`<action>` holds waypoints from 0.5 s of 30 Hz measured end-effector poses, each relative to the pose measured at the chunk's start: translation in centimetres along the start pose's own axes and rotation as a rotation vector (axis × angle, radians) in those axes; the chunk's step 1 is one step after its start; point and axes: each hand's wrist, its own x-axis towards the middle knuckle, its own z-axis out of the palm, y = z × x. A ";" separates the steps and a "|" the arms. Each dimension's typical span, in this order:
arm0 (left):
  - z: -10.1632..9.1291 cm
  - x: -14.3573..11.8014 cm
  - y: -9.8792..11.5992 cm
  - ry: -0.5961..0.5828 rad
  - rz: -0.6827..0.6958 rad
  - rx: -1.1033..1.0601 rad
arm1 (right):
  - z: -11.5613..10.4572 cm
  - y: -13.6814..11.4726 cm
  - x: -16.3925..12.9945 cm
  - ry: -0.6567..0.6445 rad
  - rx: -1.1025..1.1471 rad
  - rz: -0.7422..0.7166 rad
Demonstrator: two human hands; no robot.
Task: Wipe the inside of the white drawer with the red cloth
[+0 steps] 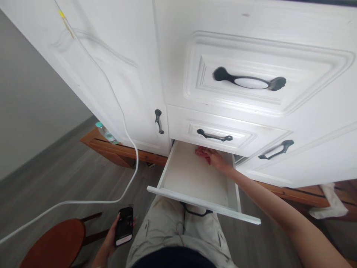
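The bottom drawer (178, 193) of a white cabinet stands pulled out over my knees, its pale inside bare apart from one item. My right hand (216, 159) reaches deep into the drawer's far end and grips a red cloth (202, 153) pressed against the drawer floor under the drawer above. Down at my left side, my left hand (112, 234) holds a black phone (124, 226) upright, screen facing me, well apart from the drawer.
Closed drawers with black handles (249, 81) stack above the open one; a cabinet door (158, 121) stands to the left. A white cable (131, 149) hangs across the floor. A brown wooden stool (55, 243) sits lower left, a plastic bottle (106, 133) on a wooden ledge, a white cloth (330, 204) at right.
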 end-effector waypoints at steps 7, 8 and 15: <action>1.5 0.5 1.1 -0.097 0.094 0.027 | 3.5 -2.2 -6.3 -0.513 0.117 -0.326; 1.7 0.4 1.4 -0.102 0.108 0.035 | 3.6 -2.4 -6.8 -0.536 0.134 -0.333; 4.7 0.2 2.8 -0.049 0.218 0.097 | 2.2 -1.6 -6.1 -0.465 0.260 -0.206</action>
